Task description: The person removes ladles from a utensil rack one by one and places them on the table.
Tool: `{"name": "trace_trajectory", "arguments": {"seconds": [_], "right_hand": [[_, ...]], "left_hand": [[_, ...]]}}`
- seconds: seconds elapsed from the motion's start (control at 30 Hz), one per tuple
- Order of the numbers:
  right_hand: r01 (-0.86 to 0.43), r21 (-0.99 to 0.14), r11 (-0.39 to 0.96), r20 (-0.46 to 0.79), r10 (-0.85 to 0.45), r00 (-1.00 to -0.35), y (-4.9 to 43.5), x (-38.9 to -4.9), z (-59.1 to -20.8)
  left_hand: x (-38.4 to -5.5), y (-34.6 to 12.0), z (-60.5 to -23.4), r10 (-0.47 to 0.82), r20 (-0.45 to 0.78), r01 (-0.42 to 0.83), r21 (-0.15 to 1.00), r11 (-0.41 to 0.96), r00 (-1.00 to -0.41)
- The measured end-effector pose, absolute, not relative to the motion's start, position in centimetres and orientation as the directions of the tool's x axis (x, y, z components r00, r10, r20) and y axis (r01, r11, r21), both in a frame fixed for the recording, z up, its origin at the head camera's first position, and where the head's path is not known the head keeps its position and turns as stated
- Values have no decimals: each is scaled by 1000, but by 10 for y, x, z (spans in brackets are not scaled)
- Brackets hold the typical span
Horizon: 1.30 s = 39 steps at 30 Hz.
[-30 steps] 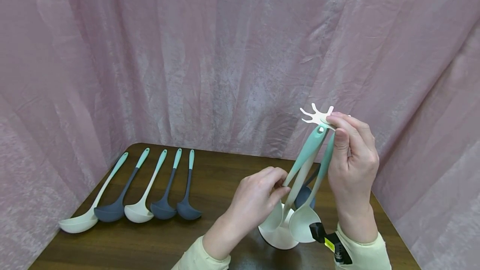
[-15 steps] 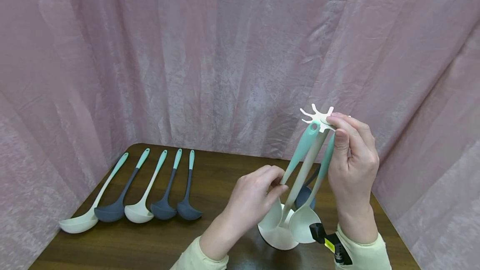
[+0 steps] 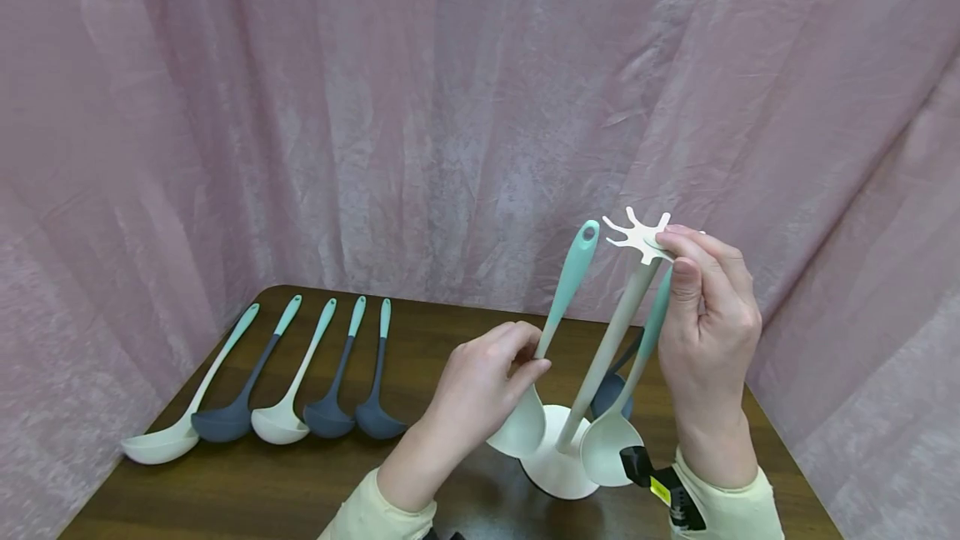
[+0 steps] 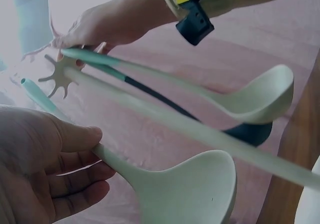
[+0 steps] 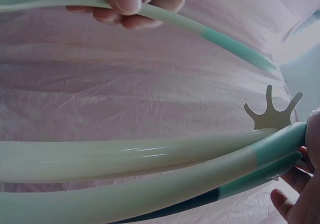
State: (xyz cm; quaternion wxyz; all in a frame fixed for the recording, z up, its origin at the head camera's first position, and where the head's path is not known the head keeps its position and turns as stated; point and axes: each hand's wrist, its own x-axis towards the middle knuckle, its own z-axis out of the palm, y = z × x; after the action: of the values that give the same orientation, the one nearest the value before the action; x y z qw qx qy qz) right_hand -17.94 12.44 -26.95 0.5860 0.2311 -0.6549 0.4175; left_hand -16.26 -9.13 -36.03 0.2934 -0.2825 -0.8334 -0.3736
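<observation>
My left hand (image 3: 476, 386) pinches a white ladle (image 3: 522, 430) by its shaft, below the mint handle. That ladle stands upright, bowl down, just left of a white utensil stand (image 3: 609, 340), its handle apart from the hooks. At the stand's top my right hand (image 3: 708, 315) grips the star-shaped hook rack (image 3: 637, 236) between thumb and fingers. Another white ladle (image 3: 610, 450) with a mint handle hangs on the stand's right side. Behind it hangs a dark blue ladle (image 4: 252, 134), partly hidden in the head view. The right hand covers the tops of both hanging handles.
Several ladles lie in a row at the left of the brown wooden table (image 3: 330, 490), among them a large white ladle (image 3: 161, 444) and a dark ladle (image 3: 378, 419). A pink curtain (image 3: 450, 123) surrounds the table. The stand's round base (image 3: 558, 473) rests on the tabletop.
My left hand has moved left with the white ladle, taking its handle end away from the hook rack. The right hand keeps its grip on the stand's top, almost still.
</observation>
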Motion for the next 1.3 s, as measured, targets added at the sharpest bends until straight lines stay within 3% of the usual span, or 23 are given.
{"name": "trace_trajectory", "arguments": {"seconds": [1.3], "right_hand": [[-794,-286,536,957,193,-215,123,-176,-269]], "left_hand": [[-194,-155,-386,121,546,443,508,739,-829]]}}
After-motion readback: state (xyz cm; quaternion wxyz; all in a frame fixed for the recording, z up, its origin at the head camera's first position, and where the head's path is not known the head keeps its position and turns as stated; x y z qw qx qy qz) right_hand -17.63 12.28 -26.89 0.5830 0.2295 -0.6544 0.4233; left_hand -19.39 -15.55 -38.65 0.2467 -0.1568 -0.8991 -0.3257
